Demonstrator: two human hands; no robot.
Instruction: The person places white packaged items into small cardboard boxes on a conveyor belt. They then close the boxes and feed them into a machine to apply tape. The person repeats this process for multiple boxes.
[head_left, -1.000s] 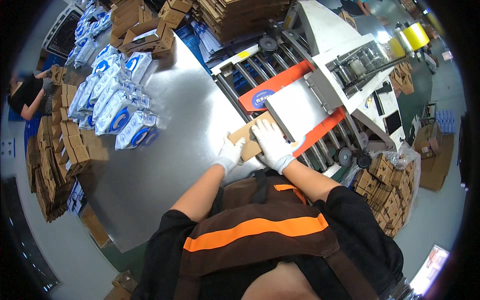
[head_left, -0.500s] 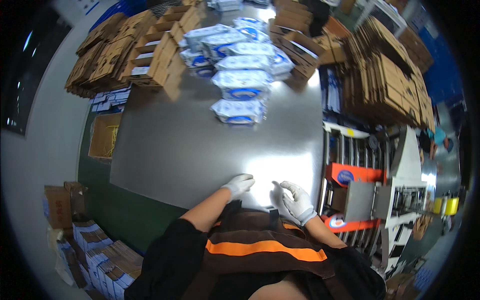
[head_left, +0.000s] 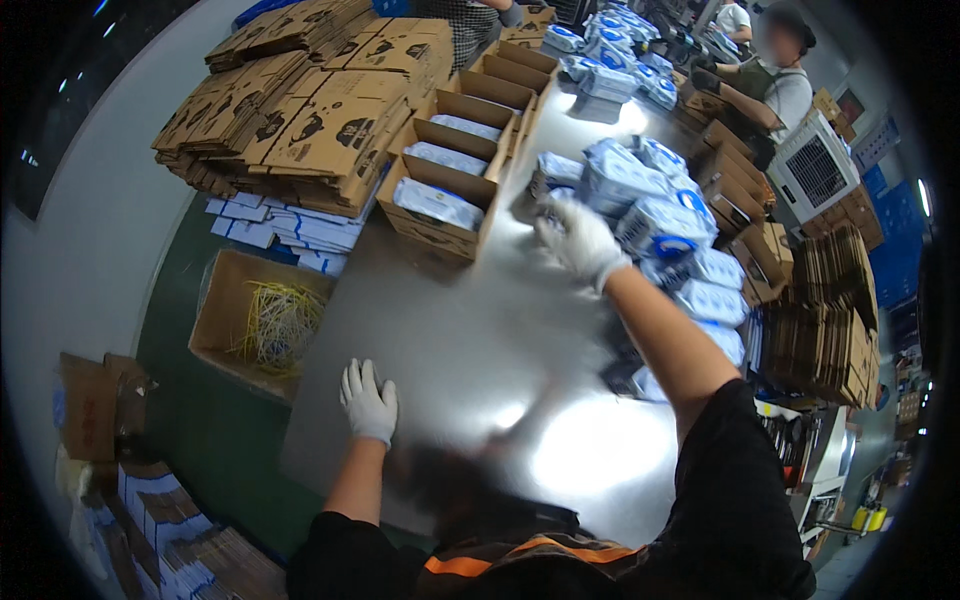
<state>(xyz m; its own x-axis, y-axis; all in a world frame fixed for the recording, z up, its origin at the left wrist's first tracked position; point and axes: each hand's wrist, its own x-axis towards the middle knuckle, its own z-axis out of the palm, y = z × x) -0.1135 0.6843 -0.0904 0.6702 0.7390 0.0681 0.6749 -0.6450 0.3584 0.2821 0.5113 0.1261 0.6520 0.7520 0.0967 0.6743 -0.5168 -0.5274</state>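
My left hand (head_left: 367, 400), in a white glove, lies on the metal tabletop (head_left: 430, 330) near its left edge with the fingers spread. Farther forward, my right hand (head_left: 582, 242), gloved too, reaches over the table beside a pile of white-and-blue soft packs (head_left: 625, 180). Its fingers are curved and smeared by motion, so whether they grip anything cannot be made out. A single pack (head_left: 558, 170) lies just beyond its fingertips. To the left of this hand, a brown carton (head_left: 430, 238) holds a pack (head_left: 437, 203) lying flat, with more filled compartments behind.
Stacks of flattened cartons (head_left: 340, 120) rise at the left, and others (head_left: 825, 320) at the right. A box (head_left: 215, 320) of yellow and white strings stands by the left table edge. Across the table, a co-worker (head_left: 775, 90) stands near more packs (head_left: 610, 85).
The view has swung toward the left and forward. My right hand has gone from near my body out to the pile of packs; my left hand has moved left and opened flat on the table.
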